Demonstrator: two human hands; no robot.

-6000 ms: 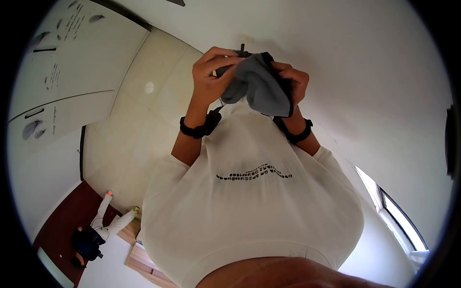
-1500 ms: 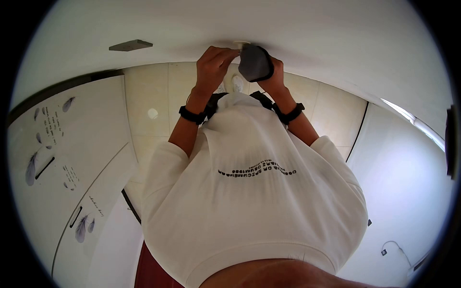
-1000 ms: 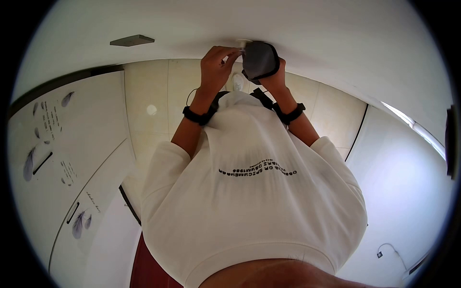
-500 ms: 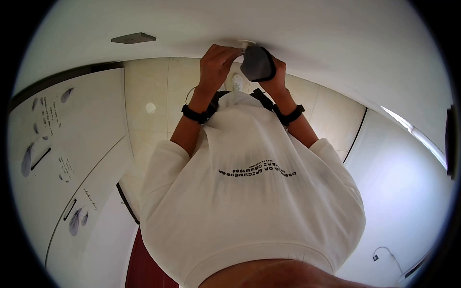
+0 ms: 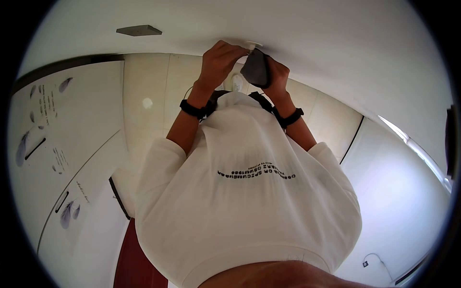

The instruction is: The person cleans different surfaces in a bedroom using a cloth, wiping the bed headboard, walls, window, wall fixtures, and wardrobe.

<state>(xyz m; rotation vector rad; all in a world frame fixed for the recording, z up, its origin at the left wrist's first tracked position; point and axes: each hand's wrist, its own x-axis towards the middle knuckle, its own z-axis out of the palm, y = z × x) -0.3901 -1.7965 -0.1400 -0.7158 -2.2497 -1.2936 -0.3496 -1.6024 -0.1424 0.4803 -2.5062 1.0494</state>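
Observation:
My right hand (image 5: 277,77) grips a dark grey item with a black edge (image 5: 255,68), soft-looking and wider at its lower end; I cannot make out its kind. Its narrow upper end is close against a small white hook-like fitting (image 5: 252,45) on the wall. Beside that upper end, my left hand (image 5: 220,62) has thumb and fingers pinched together at the fitting. Whatever lies between those fingertips is too small to name. Black bands circle both wrists.
A pale wall (image 5: 326,43) rises right in front of me, with a flat grey plate (image 5: 139,30) on its left part. White cabinet doors with feather prints (image 5: 67,144) stand at left. Light tiles (image 5: 149,86) cover the floor. A cable with a plug (image 5: 366,263) is at lower right.
The grey item has turned and looks narrower. Both hands stay at the wall fitting, my left still pinching. The whole view has shifted slightly.

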